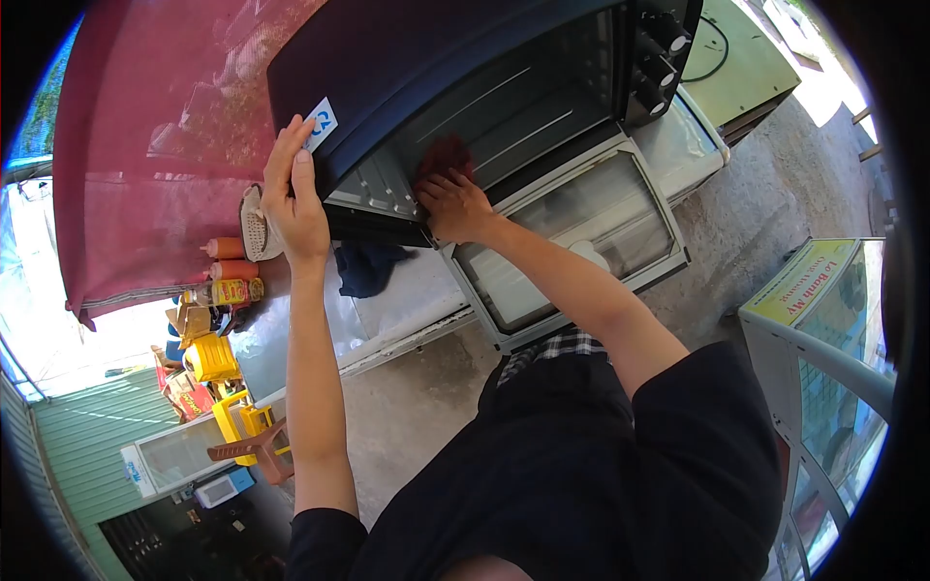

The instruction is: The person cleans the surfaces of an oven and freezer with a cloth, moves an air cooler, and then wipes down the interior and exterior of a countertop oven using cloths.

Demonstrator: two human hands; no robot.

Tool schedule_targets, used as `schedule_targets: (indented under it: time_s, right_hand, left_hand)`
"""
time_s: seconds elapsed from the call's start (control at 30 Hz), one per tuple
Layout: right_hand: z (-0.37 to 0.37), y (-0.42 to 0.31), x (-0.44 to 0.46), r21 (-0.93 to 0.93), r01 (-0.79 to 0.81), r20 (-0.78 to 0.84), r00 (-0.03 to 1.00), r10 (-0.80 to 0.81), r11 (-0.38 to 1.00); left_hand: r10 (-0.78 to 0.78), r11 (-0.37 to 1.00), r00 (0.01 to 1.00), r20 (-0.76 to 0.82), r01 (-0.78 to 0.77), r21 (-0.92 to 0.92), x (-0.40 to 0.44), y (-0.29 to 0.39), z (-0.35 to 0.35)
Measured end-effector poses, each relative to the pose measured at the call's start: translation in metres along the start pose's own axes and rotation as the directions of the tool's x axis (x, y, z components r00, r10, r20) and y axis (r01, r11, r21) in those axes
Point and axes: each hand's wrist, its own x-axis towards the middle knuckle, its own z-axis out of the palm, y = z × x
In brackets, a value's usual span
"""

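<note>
A dark oven [387,73] stands tilted in the view, its glass door [581,232] folded down towards me. My left hand [295,194] lies against the oven's outer left side, beside a white and blue sticker [321,124], its fingers stretched and holding nothing. Inside the oven, near the left wall of the cavity, my right hand [455,205] presses on a dark red cloth [446,157]. The cloth shows beyond the fingers, which rest over its lower part. Black knobs [657,70] line the oven's right side.
Sauce bottles [231,269] and a woven white item [258,225] are left of the oven. A dark blue cloth [368,268] lies on the metal table [397,315]. Yellow chairs [242,421] are at lower left, a glass cart [823,358] at right, and a green box [741,63] at upper right.
</note>
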Motion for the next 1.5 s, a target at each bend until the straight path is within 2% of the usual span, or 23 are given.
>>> schedule_targets:
  time_s: [0.13,0.27,0.3,0.33,0.37,0.43,0.5,0.57,0.63,0.73,0.77,0.83,0.9,0.93,1.03,1.1,1.13,1.2,1.27,1.33,1.37,1.4,1.5]
  right_hand:
    - [-0.011,-0.003,0.008,0.079,-0.112,-0.002,0.994,0.113,0.991]
    - [-0.028,0.013,0.003,0.099,0.022,-0.011,1.0,-0.021,0.995]
    - [-0.067,0.012,-0.003,0.507,-0.196,0.355,0.935,0.004,0.839]
    - [-0.088,0.012,-0.009,0.7,-0.503,0.645,0.75,-0.147,0.507]
    - [-0.087,0.019,-0.013,0.703,-0.496,0.64,0.754,-0.15,0.509]
    - [-0.083,0.04,-0.014,0.8,-0.184,0.396,0.877,-0.272,0.57]
    - [-0.116,0.048,-0.005,0.794,-0.175,0.243,0.969,-0.04,0.582]
    - [-0.102,0.072,0.037,0.68,-0.213,-0.073,0.932,0.354,0.702]
    - [-0.12,0.063,0.061,0.327,-0.473,-0.007,0.864,0.503,0.818]
    - [-0.047,0.08,0.091,0.086,-0.388,-0.023,0.92,0.392,0.917]
    - [-0.039,0.075,0.091,0.098,-0.399,-0.015,0.916,0.402,0.912]
    - [-0.019,0.053,0.082,-0.066,-0.063,0.051,0.996,0.067,0.996]
    - [-0.005,0.043,0.088,-0.059,0.063,0.128,0.99,-0.055,0.996]
    - [-0.002,0.045,0.09,-0.05,0.038,0.135,0.99,-0.031,0.998]
    - [-0.011,0.05,0.1,0.131,0.005,0.044,0.999,-0.011,0.991]
    - [-0.029,0.055,0.111,0.101,0.085,0.507,0.853,-0.125,0.991]
    - [-0.037,0.063,0.109,0.102,0.068,0.493,0.863,-0.11,0.992]
    - [-0.048,0.066,0.098,0.447,-0.156,0.35,0.937,-0.012,0.881]
    - [-0.019,0.097,0.127,0.489,0.018,0.088,0.994,-0.069,0.872]
    - [-0.029,0.123,0.139,0.67,-0.184,-0.161,0.91,0.383,0.719]
    - [-0.026,0.152,0.143,0.599,0.034,-0.42,0.864,0.278,0.8]
    - [-0.056,0.156,0.135,0.37,0.006,-0.623,0.744,0.243,0.929]
    - [-0.013,0.213,0.175,0.304,-0.135,-0.525,0.802,0.284,0.943]
  left_hand:
    - [-0.017,1.0,1.0,-0.005,0.017,-0.005,-0.002,0.003,0.002]
    - [0.011,1.0,1.0,-0.004,-0.011,-0.019,-0.003,-0.002,0.003]
    - [0.018,1.0,1.0,-0.002,-0.018,-0.012,-0.002,-0.002,0.002]
    - [0.019,1.0,1.0,0.003,-0.019,0.012,-0.002,0.001,0.001]
    - [0.025,1.0,1.0,0.0,-0.025,0.016,-0.003,0.003,0.0]
    - [0.018,1.0,1.0,-0.009,-0.018,0.025,-0.002,0.003,0.002]
    - [-0.005,1.0,1.0,-0.006,0.005,0.023,-0.003,0.002,0.001]
    - [-0.002,1.0,1.0,0.002,0.002,-0.009,-0.003,0.001,0.001]
    - [-0.006,1.0,1.0,0.005,0.006,-0.003,-0.003,0.003,0.0]
    - [-0.013,1.0,1.0,0.01,0.013,-0.004,-0.002,0.006,-0.001]
    - [-0.022,1.0,1.0,0.011,0.022,-0.003,-0.003,0.006,0.0]
    - [-0.022,1.0,0.999,0.035,0.022,-0.014,-0.003,0.001,0.0]
    - [-0.016,0.999,1.0,0.027,0.017,-0.04,-0.002,0.002,-0.001]
    - [-0.006,0.998,0.999,0.046,0.003,0.061,-0.002,-0.001,-0.002]
    - [0.009,1.0,0.999,0.036,-0.009,-0.014,-0.001,0.002,0.0]
    - [0.013,1.0,0.999,0.053,-0.012,-0.026,-0.003,0.003,0.002]
    - [0.004,1.0,0.999,0.052,-0.003,-0.011,-0.003,0.004,0.002]
    - [-0.021,1.0,0.998,0.064,0.02,0.018,-0.002,0.005,-0.001]
    - [-0.019,1.0,0.997,0.071,0.017,0.026,-0.002,0.005,-0.001]
    - [-0.04,0.999,0.997,0.061,0.037,0.037,-0.002,0.003,0.0]
    - [-0.035,0.999,0.998,0.059,0.033,0.033,-0.002,0.003,0.0]
    - [-0.032,0.999,0.998,0.056,0.03,0.031,-0.002,0.003,0.0]
    - [-0.042,0.998,0.999,0.033,0.04,0.041,-0.004,0.002,0.001]
